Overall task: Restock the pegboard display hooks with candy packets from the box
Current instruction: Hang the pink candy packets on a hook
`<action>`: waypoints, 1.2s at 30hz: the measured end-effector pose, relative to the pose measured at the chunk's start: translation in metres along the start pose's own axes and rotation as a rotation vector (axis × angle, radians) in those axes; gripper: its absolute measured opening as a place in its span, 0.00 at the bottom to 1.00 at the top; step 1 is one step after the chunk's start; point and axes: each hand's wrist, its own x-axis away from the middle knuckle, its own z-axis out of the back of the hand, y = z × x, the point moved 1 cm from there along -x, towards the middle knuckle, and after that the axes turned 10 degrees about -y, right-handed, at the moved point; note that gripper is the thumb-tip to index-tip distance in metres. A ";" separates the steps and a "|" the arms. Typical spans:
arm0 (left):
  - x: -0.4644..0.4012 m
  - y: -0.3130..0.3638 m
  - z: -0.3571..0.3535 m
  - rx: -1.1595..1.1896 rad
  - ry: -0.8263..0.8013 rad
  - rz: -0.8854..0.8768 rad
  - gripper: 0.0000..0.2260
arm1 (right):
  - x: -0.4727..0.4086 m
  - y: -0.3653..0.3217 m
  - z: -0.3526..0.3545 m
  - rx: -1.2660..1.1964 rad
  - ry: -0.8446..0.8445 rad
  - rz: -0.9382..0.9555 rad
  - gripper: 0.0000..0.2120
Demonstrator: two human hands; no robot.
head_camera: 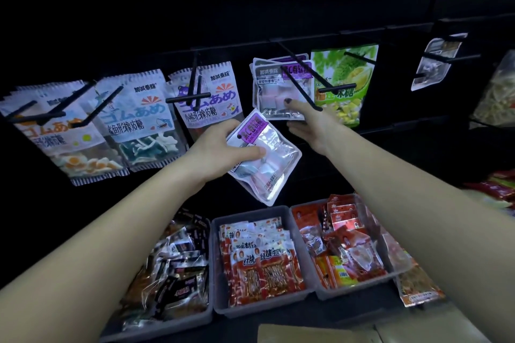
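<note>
Bins (pixel 217 267) of snacks sit lowest. Left hand (pixel 220 147) grips a purple packet (pixel 264 155), tilted. Right hand (pixel 309 122), fingers straight, touches the hung packets (pixel 274 89) on a hook (pixel 299 83).

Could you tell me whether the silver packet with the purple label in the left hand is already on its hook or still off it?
Off the hook. The left hand holds the silver purple-labelled packet tilted, below the black peg hook, where matching packets hang.

My left hand (pixel 220 147) covers the left edge of the clear purple-labelled candy packet (pixel 264 155). My right hand (pixel 309 125) hides the lower corner of the hanging purple packets (pixel 276 86). The tan cardboard box (pixel 315 333) is cut off by the bottom edge. The pale bag (pixel 498 91) at far right is blurred.
</note>
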 end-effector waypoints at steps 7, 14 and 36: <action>0.024 0.025 -0.011 0.076 -0.002 -0.043 0.13 | 0.079 0.010 0.020 0.133 -0.069 -0.107 0.26; 0.051 0.045 -0.030 0.044 -0.021 -0.054 0.10 | 0.157 0.005 0.027 0.424 -0.352 0.006 0.18; 0.064 0.050 -0.047 0.103 0.058 0.005 0.06 | 0.180 0.005 0.055 -0.009 -0.165 0.200 0.07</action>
